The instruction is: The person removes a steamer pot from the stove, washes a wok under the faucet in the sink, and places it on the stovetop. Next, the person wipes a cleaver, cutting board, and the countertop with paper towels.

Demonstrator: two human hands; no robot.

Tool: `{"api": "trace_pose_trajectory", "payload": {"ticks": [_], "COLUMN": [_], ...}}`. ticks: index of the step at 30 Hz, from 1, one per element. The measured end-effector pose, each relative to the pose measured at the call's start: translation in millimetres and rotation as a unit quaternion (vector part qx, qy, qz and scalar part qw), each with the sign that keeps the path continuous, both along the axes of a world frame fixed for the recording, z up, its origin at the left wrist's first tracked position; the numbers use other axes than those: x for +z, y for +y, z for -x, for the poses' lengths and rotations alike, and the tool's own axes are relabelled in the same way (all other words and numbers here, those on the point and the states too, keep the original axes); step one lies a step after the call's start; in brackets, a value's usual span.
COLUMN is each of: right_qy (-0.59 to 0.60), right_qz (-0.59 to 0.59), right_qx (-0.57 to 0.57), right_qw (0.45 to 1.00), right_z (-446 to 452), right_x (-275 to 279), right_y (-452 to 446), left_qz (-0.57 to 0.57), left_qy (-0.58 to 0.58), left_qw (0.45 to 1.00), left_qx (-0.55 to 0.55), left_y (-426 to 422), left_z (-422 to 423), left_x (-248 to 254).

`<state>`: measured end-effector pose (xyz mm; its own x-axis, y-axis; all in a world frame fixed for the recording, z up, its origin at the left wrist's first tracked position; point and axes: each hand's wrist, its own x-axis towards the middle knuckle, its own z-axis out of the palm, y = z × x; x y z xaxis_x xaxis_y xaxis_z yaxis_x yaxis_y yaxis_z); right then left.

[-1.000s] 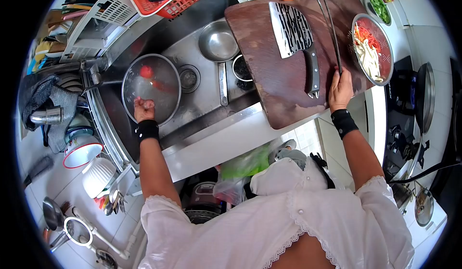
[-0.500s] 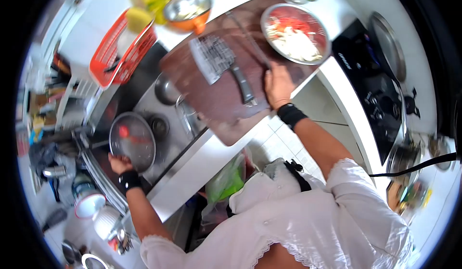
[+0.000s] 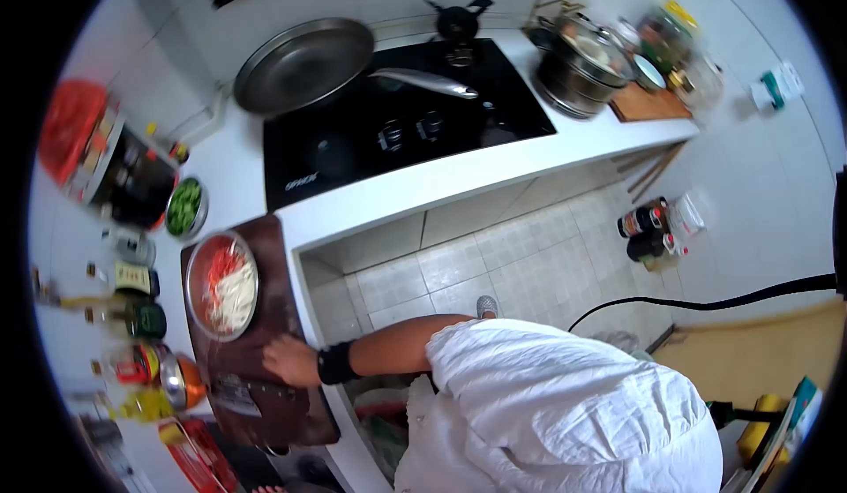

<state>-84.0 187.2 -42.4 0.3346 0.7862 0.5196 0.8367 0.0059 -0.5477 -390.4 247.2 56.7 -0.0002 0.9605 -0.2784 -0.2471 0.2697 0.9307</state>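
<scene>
My right hand (image 3: 293, 361) lies on the dark brown cutting board (image 3: 275, 312) near its front edge, slightly blurred, fingers stretched out with nothing visible in them. Beside its fingertips rests a cleaver (image 3: 235, 395), its black handle pointing toward my wrist. A round bowl (image 3: 193, 303) with red and white shredded food stands on the board, just beyond the hand. Of my left hand (image 3: 269, 489) only what look like fingertips show at the bottom edge; their grip is hidden.
A large pan (image 3: 304, 65) stands at the back left of the black cooktop (image 3: 353, 171). To its right is a steel pot (image 3: 573, 83). A small bowl of chopped greens (image 3: 185, 207), several bottles (image 3: 141, 320), an orange-and-silver bowl (image 3: 182, 381) and a red basket (image 3: 196, 458) line the left side.
My view has swung right toward the cooktop. The left hand, earlier at a round strainer over the sink, has nearly left the view. My right hand stays on the board.
</scene>
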Motion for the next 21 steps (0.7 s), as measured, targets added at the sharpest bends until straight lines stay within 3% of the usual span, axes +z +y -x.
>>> {"api": "trace_pose_trajectory", "payload": {"ticks": [2, 3, 4, 5, 6, 7, 9, 13, 16, 21], "right_qy": [0.129, 0.232, 0.288, 0.307, 0.333, 0.358, 0.344, 0.309, 0.303, 0.417], "right_qz": [0.069, 0.103, 0.135, 0.096, 0.08, 0.063, 0.045, 0.033, -0.095, -0.09], "right_qx": [0.115, 0.189, 0.205, 0.215, 0.187, 0.159, 0.112, -0.035, -0.102, -0.201], "right_qw": [0.982, 0.949, 0.926, 0.922, 0.921, 0.918, 0.931, 0.95, 0.943, 0.882], "right_z": [-6.9, -16.1, -26.3, -33.6, -46.1, -59.9, -90.1, -153.5, -190.0, -223.3], "right_x": [13.1, 25.1, 39.8, 32.4, 43.6, 55.6, 61.7, 79.1, 84.0, 86.4], "right_y": [-31.6, -51.3, -71.2, -84.0, -104.2, -125.8, -158.8, -241.9, -303.8, -383.9], "left_qz": [-0.063, -0.026, 0.013, -0.001, -0.009, 0.005, 0.019, -0.014, 0.044, 0.032], "left_qy": [0.055, 0.024, -0.006, -0.019, -0.03, -0.065, -0.123, -0.089, -0.051, 0.023], "left_qw": [0.988, 0.986, 0.981, 0.95, 0.932, 0.948, 0.867, 0.831, 0.802, 0.751], "left_qx": [-0.132, -0.161, -0.191, -0.311, -0.36, -0.311, -0.482, -0.549, -0.593, -0.659], "left_y": [-41.8, -44.7, -44.4, -25.0, -47.4, -88.3, -109.8, -189.8, -232.9, -302.8], "left_z": [-96.8, -121.7, -141.2, -148.2, -187.9, -239.5, -288.8, -379.7, -418.1, -467.4], "left_x": [34.7, 30.5, 14.6, -26.6, -20.2, 2.6, -8.5, -1.5, 1.5, -5.4]}}
